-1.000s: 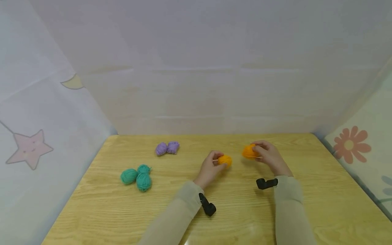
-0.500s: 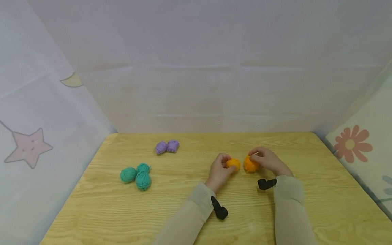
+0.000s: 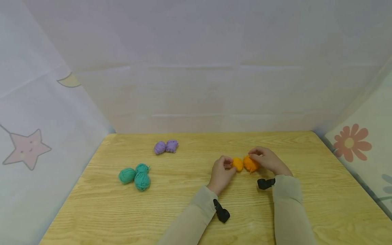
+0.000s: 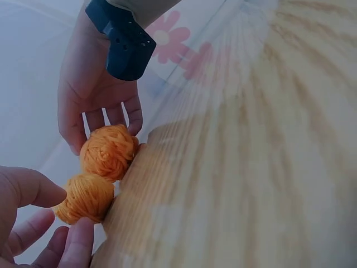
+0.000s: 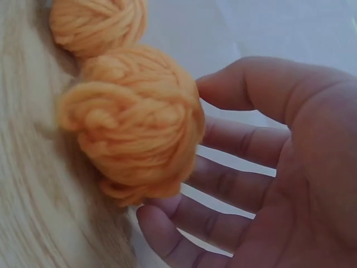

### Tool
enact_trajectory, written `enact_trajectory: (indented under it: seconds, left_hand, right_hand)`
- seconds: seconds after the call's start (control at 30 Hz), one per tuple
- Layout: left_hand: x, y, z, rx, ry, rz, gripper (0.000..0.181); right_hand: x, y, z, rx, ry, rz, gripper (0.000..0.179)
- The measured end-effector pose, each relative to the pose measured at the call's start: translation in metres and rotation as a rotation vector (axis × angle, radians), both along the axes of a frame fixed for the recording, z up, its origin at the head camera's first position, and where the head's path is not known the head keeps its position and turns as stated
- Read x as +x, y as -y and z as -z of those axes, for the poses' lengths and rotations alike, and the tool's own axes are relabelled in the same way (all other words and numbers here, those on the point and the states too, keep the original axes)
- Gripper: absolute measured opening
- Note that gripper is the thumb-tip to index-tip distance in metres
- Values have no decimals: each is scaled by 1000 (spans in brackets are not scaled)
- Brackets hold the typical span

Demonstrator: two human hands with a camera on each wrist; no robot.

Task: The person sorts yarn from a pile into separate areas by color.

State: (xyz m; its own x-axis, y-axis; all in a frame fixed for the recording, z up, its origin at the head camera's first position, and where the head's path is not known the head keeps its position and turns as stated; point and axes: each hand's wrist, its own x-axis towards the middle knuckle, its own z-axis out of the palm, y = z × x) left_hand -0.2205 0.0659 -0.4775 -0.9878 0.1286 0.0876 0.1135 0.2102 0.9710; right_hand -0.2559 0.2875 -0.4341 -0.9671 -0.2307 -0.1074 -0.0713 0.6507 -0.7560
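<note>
Two orange yarn balls sit side by side on the wooden table, touching each other in the left wrist view. My left hand (image 3: 221, 174) is at the left orange yarn ball (image 4: 85, 199), its thumb and fingertips on either side of it. At the right orange yarn ball (image 5: 136, 120), looser and with a strand looping out, my right hand (image 3: 267, 161) has its thumb against one side and its fingers curved behind. That ball's far side is hidden in the right wrist view.
Several teal yarn balls (image 3: 142, 181) lie grouped at the left of the table (image 3: 171, 211). Farther back are two purple yarn balls (image 3: 172, 146), close together. Pale cloth walls (image 3: 196, 98) rise behind and at both sides of the table.
My left hand has moved right with its orange yarn ball until it meets the other. My right hand has brought its orange yarn ball nearer and down onto the table.
</note>
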Motion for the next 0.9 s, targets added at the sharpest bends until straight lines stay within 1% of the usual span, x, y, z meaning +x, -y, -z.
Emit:
enact_trajectory:
  seconds: [0.17, 0.33, 0.4, 0.5, 0.57, 0.67, 0.8, 0.9]
  left_hand:
    - [0, 2, 1, 17, -4, -15, 25]
    - [0, 3, 2, 47, 4, -26, 22]
    - [0, 3, 1, 61, 10, -23, 22]
    - [-2, 4, -2, 72, 12, -12, 21]
    - [-3, 5, -5, 65, 1, 0, 18]
    - [-2, 10, -12, 50, -30, 18, 15]
    - [-1, 21, -24, 13, -89, 58, 15]
    - [-2, 31, -36, -39, -155, 85, 16]
  right_hand:
    - [1, -1, 2, 24, -33, 22, 37]
    - [4, -2, 0, -5, -65, 56, 36]
    - [5, -3, -2, -19, -80, 65, 36]
    - [5, -3, -4, -13, -126, 74, 35]
    - [5, -3, -5, -4, -172, 89, 33]
    - [4, -1, -5, -23, -234, 120, 30]
    - [4, 6, -5, -83, -315, 152, 26]
    - [4, 11, -6, -106, -394, 180, 24]
